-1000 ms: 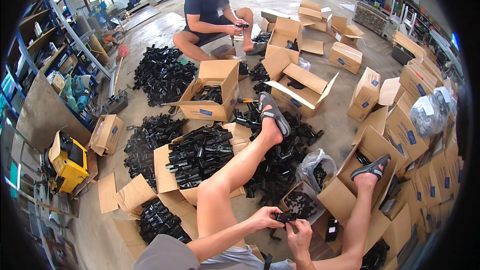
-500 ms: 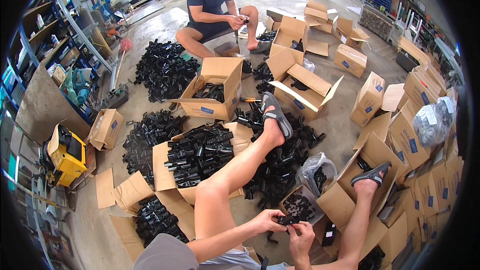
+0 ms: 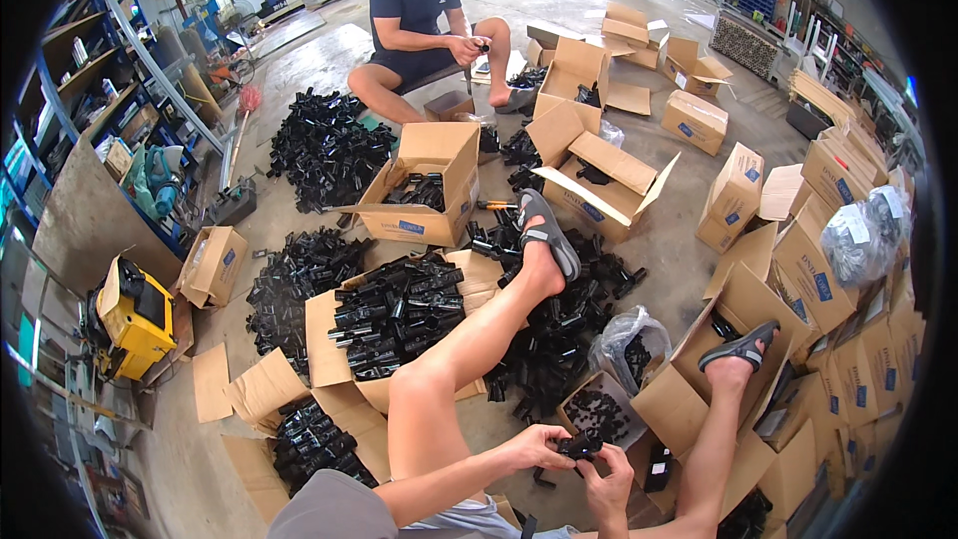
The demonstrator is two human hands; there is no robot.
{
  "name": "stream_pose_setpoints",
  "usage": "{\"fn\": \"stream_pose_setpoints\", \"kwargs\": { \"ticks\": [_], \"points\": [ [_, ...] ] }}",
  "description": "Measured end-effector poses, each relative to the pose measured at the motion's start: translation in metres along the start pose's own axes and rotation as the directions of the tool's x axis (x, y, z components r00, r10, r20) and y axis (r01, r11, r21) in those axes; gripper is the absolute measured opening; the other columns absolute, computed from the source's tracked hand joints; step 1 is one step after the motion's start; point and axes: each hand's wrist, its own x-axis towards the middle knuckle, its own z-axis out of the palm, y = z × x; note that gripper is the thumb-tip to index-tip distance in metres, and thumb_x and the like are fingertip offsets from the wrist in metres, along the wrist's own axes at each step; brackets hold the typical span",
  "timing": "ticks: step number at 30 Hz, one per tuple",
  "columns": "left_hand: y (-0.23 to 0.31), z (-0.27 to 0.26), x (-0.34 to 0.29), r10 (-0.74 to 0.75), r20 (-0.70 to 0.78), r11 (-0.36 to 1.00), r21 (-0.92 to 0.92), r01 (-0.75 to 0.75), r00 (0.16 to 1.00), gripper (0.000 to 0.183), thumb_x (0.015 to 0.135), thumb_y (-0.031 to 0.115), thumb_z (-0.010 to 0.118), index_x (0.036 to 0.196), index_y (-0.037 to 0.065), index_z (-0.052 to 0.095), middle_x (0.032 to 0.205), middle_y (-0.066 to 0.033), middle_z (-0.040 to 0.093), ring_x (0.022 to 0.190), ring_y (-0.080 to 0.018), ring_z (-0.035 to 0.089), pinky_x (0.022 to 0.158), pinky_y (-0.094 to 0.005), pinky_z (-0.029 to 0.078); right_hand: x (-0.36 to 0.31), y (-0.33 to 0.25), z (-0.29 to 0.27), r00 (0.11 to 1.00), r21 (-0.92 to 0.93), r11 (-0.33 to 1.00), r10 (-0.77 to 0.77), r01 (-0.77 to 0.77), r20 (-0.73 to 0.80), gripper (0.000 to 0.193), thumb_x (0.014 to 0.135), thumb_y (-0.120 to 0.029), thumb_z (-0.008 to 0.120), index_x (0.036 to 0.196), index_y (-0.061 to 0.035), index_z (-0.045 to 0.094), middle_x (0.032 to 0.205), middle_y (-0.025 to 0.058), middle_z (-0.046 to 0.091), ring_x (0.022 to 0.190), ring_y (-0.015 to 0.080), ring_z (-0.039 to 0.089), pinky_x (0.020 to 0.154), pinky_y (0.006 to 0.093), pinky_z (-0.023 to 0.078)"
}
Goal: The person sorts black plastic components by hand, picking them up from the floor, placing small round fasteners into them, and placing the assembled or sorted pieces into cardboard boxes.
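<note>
A short black tubular plastic part (image 3: pixel 581 445) is held in front of me, above the floor between my legs. The fingers of my left hand (image 3: pixel 535 447) are closed on its left end. My right hand (image 3: pixel 606 482) pinches the same part from the right and below. Just beyond my hands stands a small open carton (image 3: pixel 629 437) with many small black pieces (image 3: pixel 597 407) inside. Beside it lies a clear plastic bag (image 3: pixel 611 337) holding more black pieces. To the left, an open carton (image 3: pixel 323 334) is heaped with black tubular parts (image 3: pixel 399 309).
Piles of black parts (image 3: pixel 324 145) cover the floor ahead. Another open carton (image 3: pixel 409 225) stands among them. Across from me a seated person (image 3: pixel 414 25) holds a small dark part. Stacked cartons (image 3: pixel 848 339) line the right; a yellow machine (image 3: pixel 135 324) and shelving (image 3: pixel 85 70) are left.
The black part has turned a little between my fingers, and my right hand has shifted slightly up and right. The view has tilted very slightly. The other person's hands have barely moved.
</note>
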Motion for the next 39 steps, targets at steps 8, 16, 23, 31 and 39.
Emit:
{"fn": "stream_pose_setpoints", "kwargs": {
  "ticks": [8, 16, 23, 31, 39],
  "points": [
    [0.004, 0.007, -0.004, -0.021, 0.029, 0.998, -0.051, 0.022, 0.999, 0.031, 0.084, 0.004, 0.084, 0.109, 0.006, 0.065, 0.095, 0.0, 0.072, 0.087, -0.0074, 0.069, 0.077, -0.0217, 0.057, -0.011, 0.007, -0.005, 0.996, 0.02, 0.996, 0.088, -0.088, 0.003, 0.018, 0.074, -0.006, 0.083, 0.089, 0.0001, 0.075, 0.099, 0.0144, 0.074, 0.097, 0.0281, 0.071, 0.088, 0.0365, 0.054],
    [-0.007, 0.004, -0.001, -0.009, 0.055, 0.999, -0.046, 0.012, 0.998, 0.03, 0.085, 0.006, 0.084, 0.109, 0.006, 0.065, 0.096, -0.0011, 0.072, 0.083, -0.0069, 0.069, 0.073, -0.0206, 0.054, -0.016, 0.017, -0.007, 0.998, 0.042, 0.997, 0.061, -0.062, 0.032, 0.017, 0.077, -0.003, 0.08, 0.092, 0.0022, 0.075, 0.098, 0.0116, 0.073, 0.092, 0.0231, 0.07, 0.087, 0.0338, 0.053],
    [-0.005, 0.012, -0.003, -0.013, 0.065, 0.999, -0.047, 0.016, 0.998, 0.029, 0.087, 0.005, 0.081, 0.11, 0.006, 0.064, 0.097, -0.0025, 0.073, 0.088, -0.0093, 0.071, 0.079, -0.0239, 0.057, -0.018, 0.009, -0.011, 0.994, 0.061, 0.993, 0.098, -0.101, 0.037, 0.017, 0.076, -0.003, 0.082, 0.09, 0.0018, 0.075, 0.096, 0.0112, 0.073, 0.091, 0.0222, 0.069, 0.087, 0.0321, 0.052],
    [-0.006, 0.01, -0.007, -0.001, 0.077, 0.997, -0.083, 0.008, 0.997, 0.029, 0.086, 0.003, 0.081, 0.109, 0.004, 0.063, 0.098, -0.006, 0.075, 0.09, -0.0132, 0.073, 0.079, -0.0252, 0.059, -0.02, 0.008, -0.009, 0.99, 0.153, 0.978, 0.138, -0.142, 0.04, 0.015, 0.075, -0.005, 0.083, 0.088, -0.0007, 0.077, 0.101, 0.0132, 0.074, 0.096, 0.0255, 0.07, 0.087, 0.035, 0.053],
    [0.002, 0.013, -0.017, -0.019, 0.019, 0.999, -0.043, 0.02, 1.0, 0.029, 0.083, 0.006, 0.085, 0.106, 0.007, 0.067, 0.091, 0.0007, 0.072, 0.081, -0.008, 0.069, 0.071, -0.0239, 0.056, -0.02, 0.014, -0.008, 0.956, 0.454, 0.841, 0.265, -0.294, 0.128, 0.055, 0.081, 0.001, 0.079, 0.133, 0.002, 0.059, 0.111, 0.011, 0.07, 0.103, 0.0191, 0.068, 0.094, 0.0321, 0.053]
  ]
}}
